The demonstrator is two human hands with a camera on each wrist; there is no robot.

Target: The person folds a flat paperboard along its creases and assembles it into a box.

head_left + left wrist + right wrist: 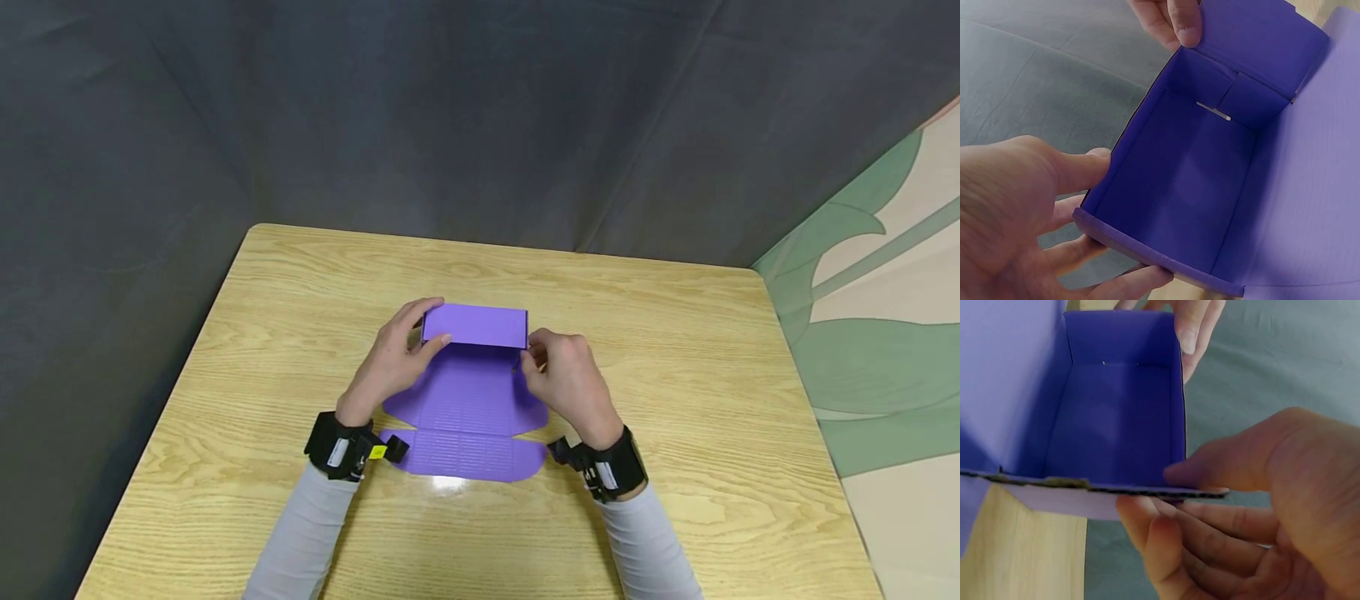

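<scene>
A purple cardboard box [476, 325] stands partly folded, its tray tipped so the opening faces the person. My left hand [390, 358] grips its left end, thumb over the long wall and fingers spread behind, as the left wrist view also shows. At the other end, my right hand [570, 379] pinches the end flap [1260, 37], which stands out beyond the end wall. The thumb lies on the flap's inner side, with fingers beneath. Inside that end, two short tabs [1260, 97] meet above a small slot [1214, 111] in the floor.
The box's lid panel [472, 387] spreads flat toward the person, with a front flap [465, 454] and rounded side ears. All of it is on a wood-grain table [697, 375]. A dark cloth [450, 125] hangs behind the table, and a leaf-patterned cloth [877, 350] is at the right.
</scene>
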